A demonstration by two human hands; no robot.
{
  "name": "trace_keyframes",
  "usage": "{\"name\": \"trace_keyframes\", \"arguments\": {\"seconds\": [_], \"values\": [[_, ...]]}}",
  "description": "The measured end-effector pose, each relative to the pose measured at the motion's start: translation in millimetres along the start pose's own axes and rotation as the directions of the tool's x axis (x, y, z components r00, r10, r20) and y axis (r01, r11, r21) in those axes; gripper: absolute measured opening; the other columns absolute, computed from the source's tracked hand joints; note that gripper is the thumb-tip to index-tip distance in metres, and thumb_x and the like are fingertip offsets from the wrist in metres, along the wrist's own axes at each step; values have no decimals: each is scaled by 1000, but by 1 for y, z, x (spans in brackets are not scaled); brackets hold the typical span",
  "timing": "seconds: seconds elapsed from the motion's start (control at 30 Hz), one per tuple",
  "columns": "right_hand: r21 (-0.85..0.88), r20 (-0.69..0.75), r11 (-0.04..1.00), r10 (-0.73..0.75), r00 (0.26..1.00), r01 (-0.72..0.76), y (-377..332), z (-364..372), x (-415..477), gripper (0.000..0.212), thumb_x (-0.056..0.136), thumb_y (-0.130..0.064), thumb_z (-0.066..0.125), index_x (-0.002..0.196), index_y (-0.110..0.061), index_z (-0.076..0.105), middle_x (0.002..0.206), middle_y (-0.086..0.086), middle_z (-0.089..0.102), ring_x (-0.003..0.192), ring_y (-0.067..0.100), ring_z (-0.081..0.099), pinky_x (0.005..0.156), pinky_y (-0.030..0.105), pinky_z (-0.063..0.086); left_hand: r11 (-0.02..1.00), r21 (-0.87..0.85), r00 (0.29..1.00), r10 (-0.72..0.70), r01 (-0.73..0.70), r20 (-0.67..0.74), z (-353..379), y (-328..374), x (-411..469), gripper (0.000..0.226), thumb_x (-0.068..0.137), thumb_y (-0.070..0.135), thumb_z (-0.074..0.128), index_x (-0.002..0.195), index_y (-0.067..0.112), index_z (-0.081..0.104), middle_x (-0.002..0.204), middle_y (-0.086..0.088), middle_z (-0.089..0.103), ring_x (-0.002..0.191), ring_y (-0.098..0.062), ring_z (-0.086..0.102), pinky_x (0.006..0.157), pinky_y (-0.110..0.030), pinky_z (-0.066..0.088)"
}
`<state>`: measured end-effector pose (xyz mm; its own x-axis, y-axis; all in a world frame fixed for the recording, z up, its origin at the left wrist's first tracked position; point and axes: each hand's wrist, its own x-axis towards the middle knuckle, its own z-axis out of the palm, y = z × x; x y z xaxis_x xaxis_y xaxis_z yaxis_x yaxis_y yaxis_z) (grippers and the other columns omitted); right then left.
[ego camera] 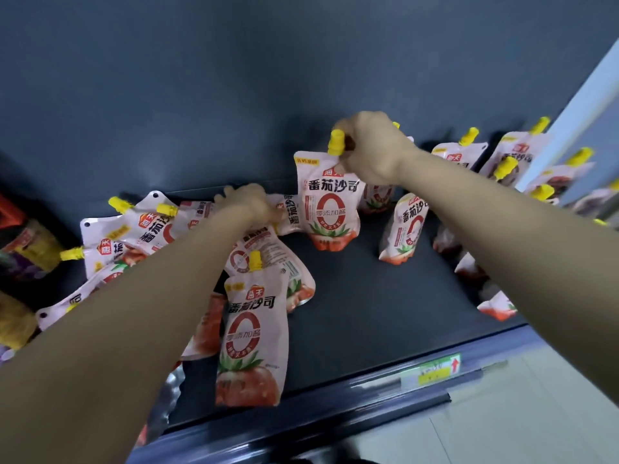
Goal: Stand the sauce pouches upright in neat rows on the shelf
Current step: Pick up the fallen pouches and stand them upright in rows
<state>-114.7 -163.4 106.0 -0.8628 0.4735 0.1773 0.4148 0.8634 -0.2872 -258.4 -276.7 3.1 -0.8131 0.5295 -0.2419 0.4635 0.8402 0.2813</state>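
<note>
Pouch (330,209): upright, far middle of shelf (361,316).
Right hand (368,149): pinches its top by the yellow cap (336,142).
Left hand (249,202): on the flat pile (134,236) at left; grip unclear.

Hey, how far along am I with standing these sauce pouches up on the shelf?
Partly done. Done: upright pouches stand in rows at the right of the shelf. In hand: the right hand grips the centre pouch by its top, beside its yellow cap; the left hand touches the pile. Left: that pile of flat-lying pouches, plus the front pouch, not in a row.
</note>
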Motion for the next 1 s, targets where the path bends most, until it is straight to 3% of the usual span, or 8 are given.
{"name": "trace_keyframes", "arguments": {"seconds": [0.17,0.27,0.4,0.53,0.73,0.83,0.93,1.0], "values": [[27,-7,999,37,999,-37,0,-3,-6,24,79,4,58,77,-20,59,75,-1,56,78,22,53,83,36,50,966,-257,995,-7,-18,-97,3,6,4,31,76,30,71,96,7,61,117,-15,61,115,-37,50,100,-46,40],[13,27,999,29,999,-30,-1,-6,-10,21,79,4,58,81,-16,63,79,3,59,77,24,54,79,34,52,891,-432,988,89,-137,-130,0,11,0,16,75,12,73,87,5,66,95,-12,68,87,-28,64,76,-38,53],[-4,72,1000,12,997,-12,-3,-9,-19,18,79,4,60,85,-12,66,76,2,58,75,23,52,79,32,52,842,-491,969,142,-225,-200,-4,13,-10,17,68,10,78,72,10,62,68,0,60,60,-13,57,50,-24,41],[-16,90,1000,-17,996,19,-2,-12,-26,18,79,4,61,89,-10,69,73,1,57,74,22,51,80,31,52,806,-503,941,192,-313,-279,-4,19,-21,17,67,10,78,75,12,63,71,0,60,65,-17,56,58,-25,41],[1,58,995,-101,993,101,9,-26,-49,13,78,1,61,78,-11,63,73,5,58,71,24,50,66,28,46,785,-391,845,293,-480,-448,-15,50,-44,13,76,7,63,87,11,69,82,-3,63,76,-19,57,66,-24,42],[8,72,993,-118,990,118,21,-36,-62,14,78,1,62,75,-13,61,70,3,56,70,23,49,65,26,42,795,-348,829,315,-497,-463,-13,57,-59,9,76,8,64,81,15,68,78,-1,63,73,-19,57,66,-27,45],[23,122,991,-131,984,129,37,-42,-79,15,78,1,64,76,-13,61,63,-2,51,71,20,50,80,26,46,781,-400,836,271,-480,-476,-7,58,-78,14,72,4,68,73,17,63,64,4,57,64,-16,52,60,-25,42],[8,150,993,-121,981,121,45,-42,-83,15,79,1,64,76,-13,61,62,-3,49,73,19,49,69,15,44,771,-437,849,243,-463,-470,-7,57,-86,17,69,4,73,72,17,62,59,7,52,55,-12,48,54,-23,40]]}}
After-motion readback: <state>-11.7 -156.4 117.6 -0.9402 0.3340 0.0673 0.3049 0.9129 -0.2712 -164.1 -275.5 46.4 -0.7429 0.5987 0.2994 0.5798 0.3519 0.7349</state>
